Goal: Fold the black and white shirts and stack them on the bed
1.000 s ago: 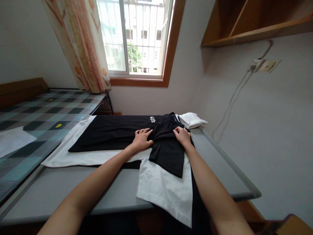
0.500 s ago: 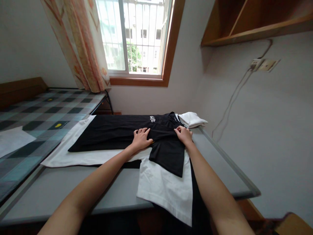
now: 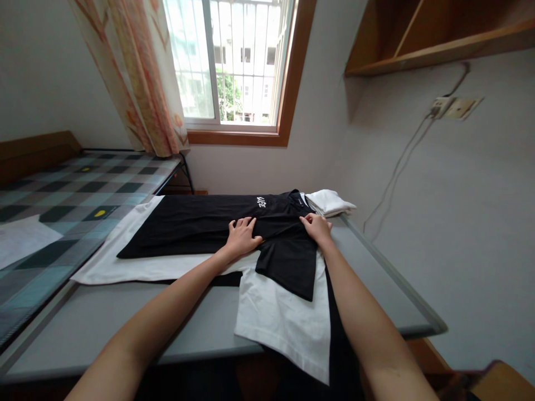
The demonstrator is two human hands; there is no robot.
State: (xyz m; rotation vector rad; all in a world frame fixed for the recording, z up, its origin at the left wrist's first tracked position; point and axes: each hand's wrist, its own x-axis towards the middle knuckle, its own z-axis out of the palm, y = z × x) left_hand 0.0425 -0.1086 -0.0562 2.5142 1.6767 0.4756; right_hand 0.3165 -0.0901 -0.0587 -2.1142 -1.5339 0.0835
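Note:
A black T-shirt with white lettering on its chest lies flat, its collar toward the right. Beneath it a white T-shirt sticks out along the near side, and its sleeve hangs over the table's front edge. More black cloth shows under the white one. My left hand rests with fingers spread on the black T-shirt, close to the armpit. At the shoulder seam near the collar, my right hand pinches the black fabric between thumb and fingers.
A folded white cloth sits at the table's far right corner. The grey table adjoins a bed with a checked cover, where a paper sheet lies. A wooden shelf and a socket with cables are on the right wall.
My right hand has shifted very slightly to the right along the shoulder. The left hand stays in place, and the shirts lie almost as before.

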